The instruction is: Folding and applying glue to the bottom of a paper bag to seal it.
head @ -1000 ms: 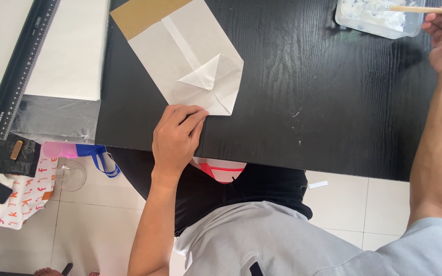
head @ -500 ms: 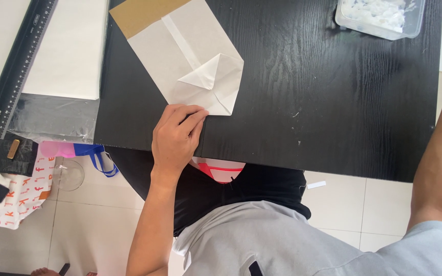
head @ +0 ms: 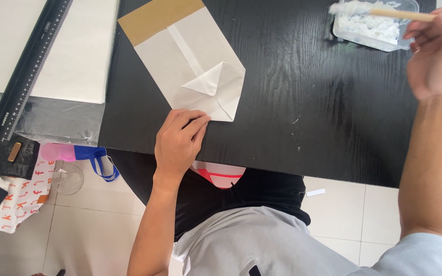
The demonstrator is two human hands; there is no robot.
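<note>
Reference landmark: the folded white paper bag (head: 188,64), lying flat on the black table (head: 308,112) with its brown strip at the far end and its triangular bottom folds toward the person.

The left hand (head: 179,140) rests palm down at the bag's near corner. Its fingers are loosely curled, with the fingertips (head: 200,122) pressing the bag's near edge; nothing is gripped. This corner lies close to the table's near edge.

The right hand (head: 436,53) is well to the right of the bag, raised above the table. Its fingers are closed around a wooden-handled glue brush (head: 384,11). The white-coated brush head sits over a clear plastic tray (head: 369,25) of white paste at the table's far edge.

Between the bag's right edge and the tray, the table surface is bare.

Left of the bag, a white sheet stack (head: 72,56) overlaps the table's left edge, and a black ruler (head: 29,66) lies diagonally across it.
</note>
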